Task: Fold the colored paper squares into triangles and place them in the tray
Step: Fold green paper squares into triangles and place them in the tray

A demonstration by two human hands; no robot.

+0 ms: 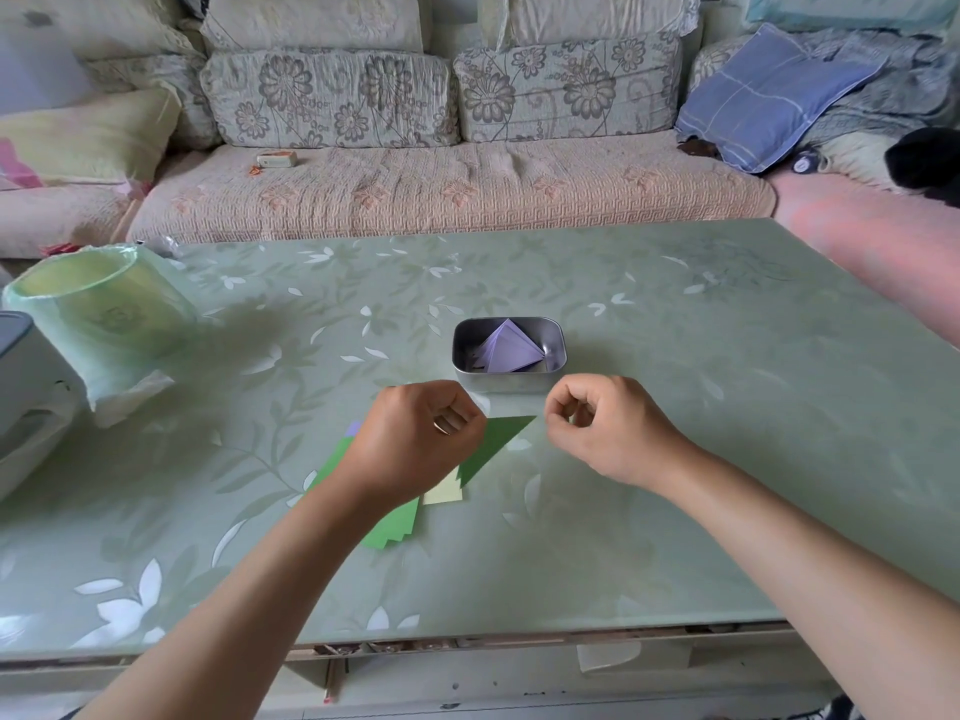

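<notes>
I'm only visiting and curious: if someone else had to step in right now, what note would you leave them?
Left hand: fingers curled on a folded green triangle.
Right hand: curled, holding nothing, beside the triangle's tip.
Tray: just beyond both hands; purple triangles lie inside.
Paper stack: mostly green squares, a yellow one showing, under the left wrist.
Done: the purple ones.
Left: put the green triangle in the tray, then fold the stack.
</notes>
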